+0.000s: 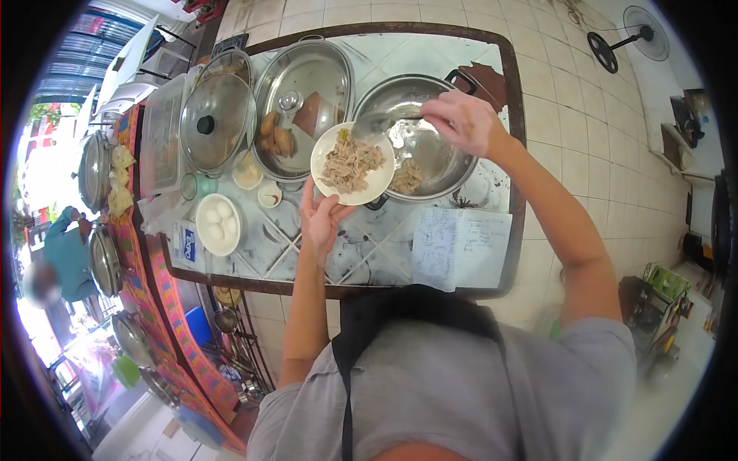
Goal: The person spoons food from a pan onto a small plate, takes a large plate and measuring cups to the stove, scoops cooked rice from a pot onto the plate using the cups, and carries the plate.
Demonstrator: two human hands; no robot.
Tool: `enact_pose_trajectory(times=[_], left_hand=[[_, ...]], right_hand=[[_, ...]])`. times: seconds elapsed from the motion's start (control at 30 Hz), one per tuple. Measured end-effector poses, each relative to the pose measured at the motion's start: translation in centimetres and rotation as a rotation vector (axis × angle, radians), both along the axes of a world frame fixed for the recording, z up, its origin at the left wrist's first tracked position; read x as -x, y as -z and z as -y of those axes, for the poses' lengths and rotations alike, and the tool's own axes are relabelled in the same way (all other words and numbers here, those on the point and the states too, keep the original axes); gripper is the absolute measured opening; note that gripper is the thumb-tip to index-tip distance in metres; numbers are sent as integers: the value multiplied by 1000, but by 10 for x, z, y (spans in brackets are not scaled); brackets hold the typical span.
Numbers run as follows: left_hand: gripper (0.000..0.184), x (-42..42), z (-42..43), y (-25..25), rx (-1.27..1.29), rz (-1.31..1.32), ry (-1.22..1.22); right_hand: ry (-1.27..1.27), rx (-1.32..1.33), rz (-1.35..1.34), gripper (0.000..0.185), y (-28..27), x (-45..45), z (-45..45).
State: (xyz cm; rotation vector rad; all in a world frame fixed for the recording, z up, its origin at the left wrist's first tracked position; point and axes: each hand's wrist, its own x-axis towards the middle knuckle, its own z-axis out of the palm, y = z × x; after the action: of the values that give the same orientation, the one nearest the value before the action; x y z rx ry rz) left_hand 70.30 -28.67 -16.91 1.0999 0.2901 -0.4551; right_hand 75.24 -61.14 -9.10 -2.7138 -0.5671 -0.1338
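White and round, the plate (320,157) bearing pale-brown shredded meat (352,164) overlaps the wide silvery steel pot (459,167) — presumably for easy reach. The left hand (320,221) clamps its fingers on the plate's near edge; the right hand (467,127) closes its fingers around a blurred metal spoon (393,117).

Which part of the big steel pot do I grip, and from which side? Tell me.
Take the steel pot by its two black handles, coming from opposite sides: the far-right handle juts out beyond the rim; the near-left handle is partly hidden behind the plate, so probably shift that first. The pot's wide body likely wants both.
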Motion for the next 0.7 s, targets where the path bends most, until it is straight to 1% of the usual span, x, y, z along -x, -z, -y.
enact_pose_trajectory(times=[0.03,0.07,0.13,0.17,0.23,0.3,0.33,0.37,0.4,0.43,0.5,0.53,0.57,0.63,0.67,0.7], left_hand=[[64,0,-1,0,-17,5,-1],[64,1,-3,1,-16,5,-1],[66,5,-10,3,-2,4,-5],[66,7,-13,3,-2,3,-3],[67,13,-19,2,0,-4,-44],[67,18,-27,2,-1,-7,-49],[67,20,-31,2,-1,-7,-56],[67,22,-33,-2,-2,-12,-56],[67,25,-35,-6,-22,-13,-70],[67,26,-37,-9,-41,-6,-84],[67,28,-41,-7,-45,-5,-97],[67,29,-43,-6,-38,-1,-110],[67,30,-44,-4,-31,3,-123],[67,30,-47,0,-22,0,-124],[68,29,-47,0,-14,0,-125],[68,29,-47,-1,-15,-1,-124]], right_hand=[[92,-139,-75,19,6,-3,5],[91,-138,-76,19,13,-7,10],[267,-134,-270,18,33,-18,18],[269,-134,-270,18,47,-23,20],[320,62,-341,19,84,-28,22],[312,47,-321,18,119,-28,19],[240,33,-322,17,134,-30,18],[168,19,-324,17,134,-29,13],[69,-73,-397,17,133,-22,12],[71,-72,-401,17,130,-20,13],[-62,-33,-606,17,135,-19,20],[-112,-21,-674,22,140,-20,24],[-112,-20,-676,22,138,-19,23],[-95,-15,-893,27,135,-18,19],[-94,-15,-895,27,136,-18,16],[-79,3,-954,29,138,-18,12]])
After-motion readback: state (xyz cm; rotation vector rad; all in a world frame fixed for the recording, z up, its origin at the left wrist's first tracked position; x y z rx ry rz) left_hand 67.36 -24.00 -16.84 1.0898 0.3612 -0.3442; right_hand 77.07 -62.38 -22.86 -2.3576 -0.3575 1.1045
